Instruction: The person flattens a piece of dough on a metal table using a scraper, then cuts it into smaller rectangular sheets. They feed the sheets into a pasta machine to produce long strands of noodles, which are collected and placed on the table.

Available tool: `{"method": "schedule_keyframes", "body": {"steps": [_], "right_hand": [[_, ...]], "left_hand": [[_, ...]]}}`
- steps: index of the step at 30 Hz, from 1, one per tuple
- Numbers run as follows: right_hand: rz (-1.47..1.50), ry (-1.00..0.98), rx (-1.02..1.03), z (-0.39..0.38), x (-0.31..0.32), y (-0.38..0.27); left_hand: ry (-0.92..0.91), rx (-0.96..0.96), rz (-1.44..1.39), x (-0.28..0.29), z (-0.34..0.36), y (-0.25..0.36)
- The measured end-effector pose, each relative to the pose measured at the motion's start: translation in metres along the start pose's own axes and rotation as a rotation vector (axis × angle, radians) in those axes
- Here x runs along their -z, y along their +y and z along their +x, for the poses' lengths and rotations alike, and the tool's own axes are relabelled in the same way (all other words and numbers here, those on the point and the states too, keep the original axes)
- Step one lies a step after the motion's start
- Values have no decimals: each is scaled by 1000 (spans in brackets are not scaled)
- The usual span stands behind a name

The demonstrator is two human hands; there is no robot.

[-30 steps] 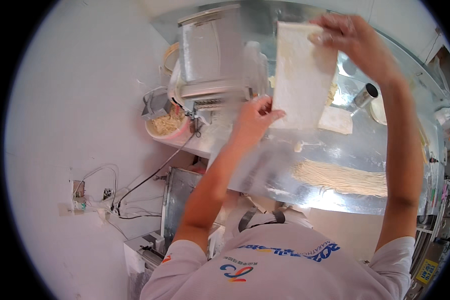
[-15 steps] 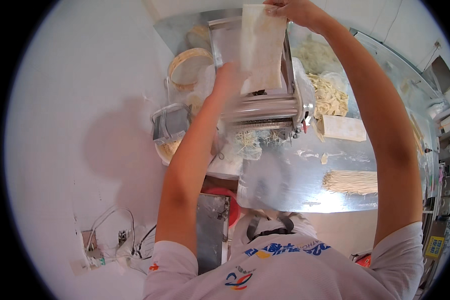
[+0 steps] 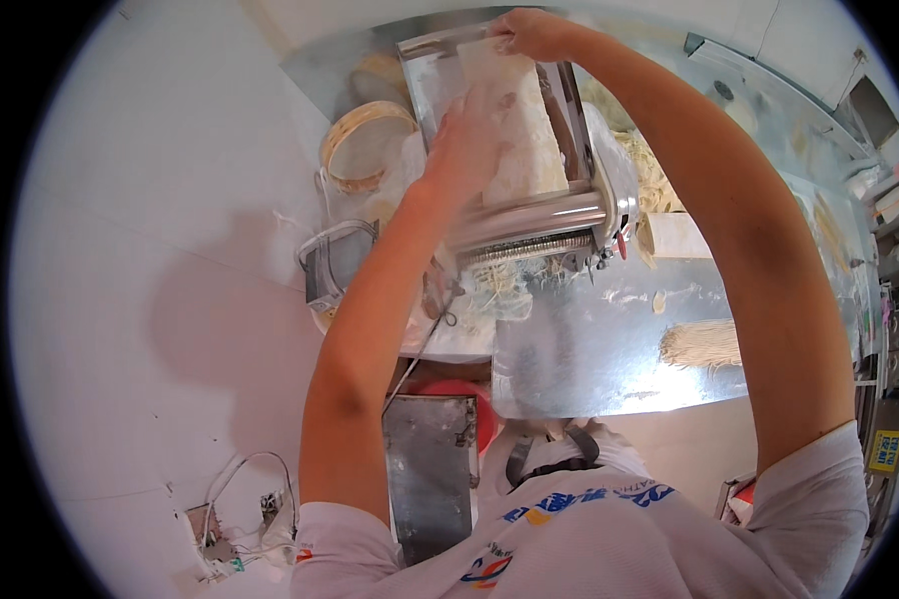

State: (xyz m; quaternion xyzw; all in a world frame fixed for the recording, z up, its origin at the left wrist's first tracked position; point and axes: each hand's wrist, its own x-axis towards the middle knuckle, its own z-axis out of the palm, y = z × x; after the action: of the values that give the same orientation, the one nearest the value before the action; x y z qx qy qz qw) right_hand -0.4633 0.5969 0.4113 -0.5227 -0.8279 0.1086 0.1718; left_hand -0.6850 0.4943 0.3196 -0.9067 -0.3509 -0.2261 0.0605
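Note:
A long pale dough sheet [image 3: 529,150] lies along the sloping feed tray of a metal noodle machine [image 3: 539,218], its near end at the rollers. My right hand [image 3: 531,36] pinches the sheet's far end near the top of the tray. Over the left edge of the sheet is my left hand [image 3: 466,140], smeared by motion, so its fingers do not show clearly. Thin noodle strands [image 3: 504,278] lie below the machine's cutter.
Cut noodles [image 3: 701,343] lie in a bundle on the metal table [image 3: 589,349]. A folded dough block [image 3: 674,236] and a pile of dough strips [image 3: 645,165] are right of the machine. A round wooden sieve [image 3: 342,135] stands left, near the wall. A red basin [image 3: 484,414] is below.
The dough sheet has come down onto the tray, its near end now at the rollers. My right hand has moved left and slightly lower with its far end; my left hand has shifted up.

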Motion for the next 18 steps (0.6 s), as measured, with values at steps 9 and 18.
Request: {"method": "schedule_keyframes", "body": {"steps": [9,18], "right_hand": [[123,516,57,-124,-12,-80],[1982,252,-710,-356,-216,-152]], "left_hand": [[-162,-56,169,-19,-6,-26],[-95,-303,494,-36,24,-13]]}}
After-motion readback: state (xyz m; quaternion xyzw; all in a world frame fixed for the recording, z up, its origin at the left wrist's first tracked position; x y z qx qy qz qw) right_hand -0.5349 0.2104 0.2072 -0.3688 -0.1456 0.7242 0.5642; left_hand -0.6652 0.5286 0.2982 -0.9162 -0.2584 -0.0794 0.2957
